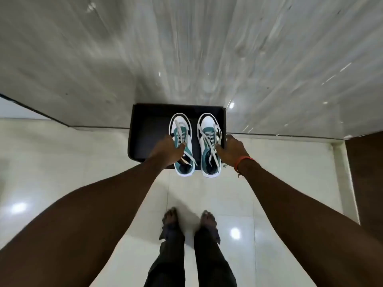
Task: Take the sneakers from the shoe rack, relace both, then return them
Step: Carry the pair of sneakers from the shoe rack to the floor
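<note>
The view looks straight down from a standing person's head; both bare arms reach forward and down toward a black shoe rack (141, 137), a dark open tray set at the foot of a grey streaked marble wall (103, 59) and resting on the pale glossy floor (62, 162); two teal, white and black sneakers sit side by side, toes pointing at the wall, their heels overhanging the near edge of the rack; the left hand (165, 151) grips the left sneaker (182, 141) at its outer side near the collar, fingers curled over the edge and thumb pressed at the tongue; the right hand (231, 149) closes on the right sneaker (209, 141) in mirror fashion, thumb toward the laces, fingers wrapped down the outer side; whether the soles touch the rack or hang just above it cannot be told; the white laces (210, 139) on both shoes lie loose and uneven, strands trailing across the tongues and toward the heels; a red thread band (243, 161) circles the right wrist; below, the person's two bare feet (171, 217) stand apart on the tiles, dark trouser legs above them; a brown wooden panel (366, 172) edges the right of the frame
</note>
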